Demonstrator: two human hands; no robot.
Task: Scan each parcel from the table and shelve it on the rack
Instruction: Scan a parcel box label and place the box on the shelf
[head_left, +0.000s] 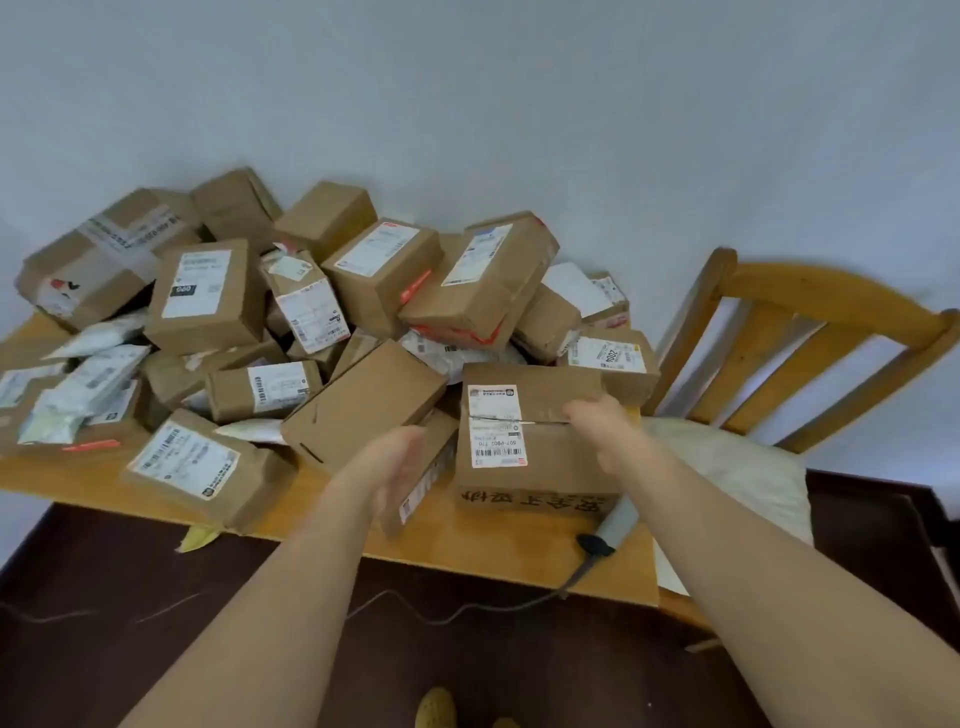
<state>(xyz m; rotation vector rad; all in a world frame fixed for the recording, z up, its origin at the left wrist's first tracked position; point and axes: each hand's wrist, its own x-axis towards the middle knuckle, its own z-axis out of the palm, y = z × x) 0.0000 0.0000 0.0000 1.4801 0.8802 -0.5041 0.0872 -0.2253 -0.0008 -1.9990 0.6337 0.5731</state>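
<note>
Reaching with spread, empty fingers, both hands (608, 421) neared the front-edge box (540, 447), risking toppling the leaning pile (332, 291).

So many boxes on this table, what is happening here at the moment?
A person is working through a heap of brown cardboard parcels piled on a wooden table. The right hand rests on the top of a large brown cardboard box with a white barcode label at the table's front edge; the left hand is open beside it, not yet touching. A grey handheld scanner with a black cable lies on the table, untouched. No rack is in view.
</note>
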